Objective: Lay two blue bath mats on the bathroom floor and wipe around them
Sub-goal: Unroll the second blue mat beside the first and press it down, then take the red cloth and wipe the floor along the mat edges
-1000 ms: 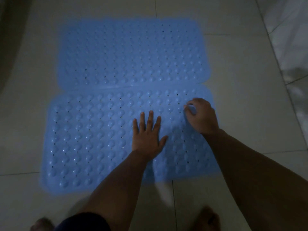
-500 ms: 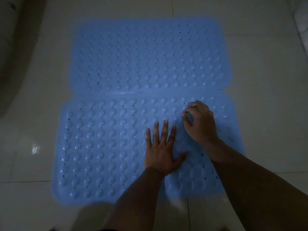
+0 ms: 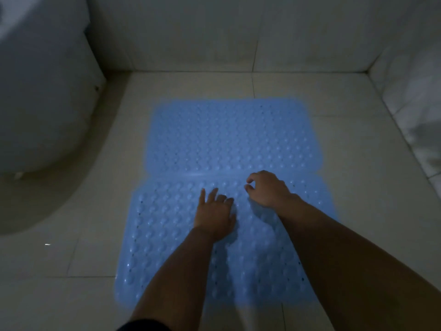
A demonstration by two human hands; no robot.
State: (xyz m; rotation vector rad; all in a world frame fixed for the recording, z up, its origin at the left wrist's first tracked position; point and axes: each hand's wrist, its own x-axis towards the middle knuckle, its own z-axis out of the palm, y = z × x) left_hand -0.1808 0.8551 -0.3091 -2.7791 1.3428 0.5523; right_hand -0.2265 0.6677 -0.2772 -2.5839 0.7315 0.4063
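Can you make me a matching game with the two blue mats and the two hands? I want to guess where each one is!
Things:
1. far mat
2. near mat
3. left hand
4. right hand

Places or states:
A. fingers curled, near the seam between the mats
B. lies closer to the back wall
C. fingers spread, resting on the near mat
D. lies under both hands

Pairs: 1-B, 2-D, 3-C, 4-A
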